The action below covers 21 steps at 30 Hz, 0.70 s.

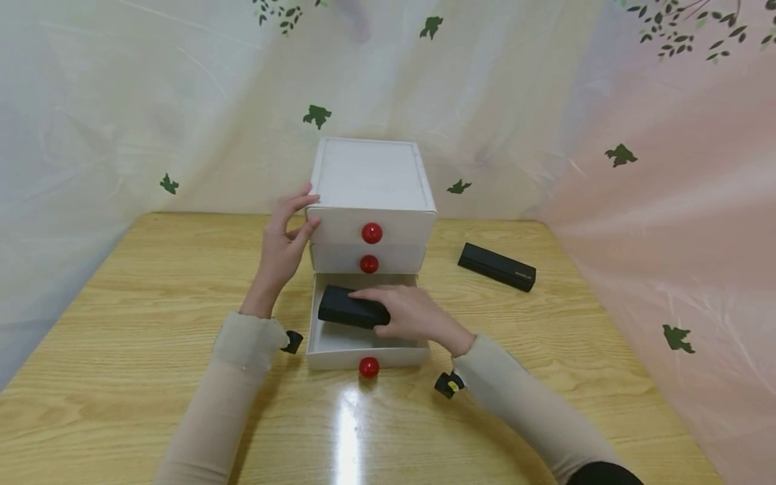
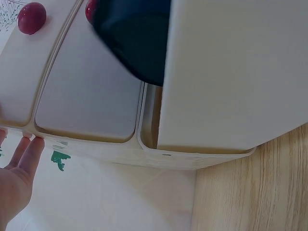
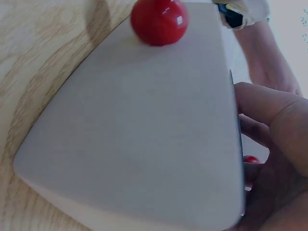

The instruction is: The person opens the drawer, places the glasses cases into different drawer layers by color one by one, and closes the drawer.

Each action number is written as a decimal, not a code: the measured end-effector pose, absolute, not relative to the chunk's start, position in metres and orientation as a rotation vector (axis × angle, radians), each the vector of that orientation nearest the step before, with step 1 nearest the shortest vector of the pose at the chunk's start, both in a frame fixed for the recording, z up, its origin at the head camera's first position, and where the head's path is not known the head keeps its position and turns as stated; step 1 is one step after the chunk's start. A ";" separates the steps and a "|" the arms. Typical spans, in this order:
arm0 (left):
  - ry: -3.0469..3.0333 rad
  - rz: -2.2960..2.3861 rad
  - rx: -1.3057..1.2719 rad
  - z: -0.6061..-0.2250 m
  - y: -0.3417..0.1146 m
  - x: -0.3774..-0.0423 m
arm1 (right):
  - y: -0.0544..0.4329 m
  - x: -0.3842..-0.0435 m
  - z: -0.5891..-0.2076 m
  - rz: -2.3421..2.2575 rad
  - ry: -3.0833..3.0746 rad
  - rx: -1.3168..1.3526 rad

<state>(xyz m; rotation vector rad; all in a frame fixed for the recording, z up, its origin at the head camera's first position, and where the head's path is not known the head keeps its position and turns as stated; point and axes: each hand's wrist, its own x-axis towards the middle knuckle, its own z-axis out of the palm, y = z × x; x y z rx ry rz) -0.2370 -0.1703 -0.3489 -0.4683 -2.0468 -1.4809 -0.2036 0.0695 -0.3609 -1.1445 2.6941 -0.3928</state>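
Note:
A small white drawer cabinet (image 1: pixel 371 174) with red ball knobs has its bottom drawer (image 1: pixel 321 359) pulled out. My right hand (image 1: pixel 415 312) grips the right end of a black oblong case (image 1: pixel 345 306) inside or just over this drawer, fingers on top and thumb at the near side. In the right wrist view, the drawer's front hides most of the case. My left hand (image 1: pixel 283 236) steadies the cabinet's upper left side, its fairly straight fingertips touching the wall near the front corner; the left wrist view also shows those fingertips (image 2: pixel 32 149) at the side.
A second, slimmer black case (image 1: pixel 497 267) lies on the wooden table (image 1: pixel 151 323) right of the cabinet. The two upper drawers (image 1: pixel 339 228) are closed. A patterned curtain (image 1: pixel 242 101) hangs behind the table and along its right side.

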 end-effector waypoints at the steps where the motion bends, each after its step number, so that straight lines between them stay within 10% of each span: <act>1: -2.043 -1.482 -0.473 -0.349 -0.170 -0.237 | 0.069 -0.205 -0.362 -0.389 2.677 -1.143; 21: -1.983 -1.488 -0.490 -0.350 -0.169 -0.238 | 0.064 -0.225 -0.393 -0.267 2.750 -1.170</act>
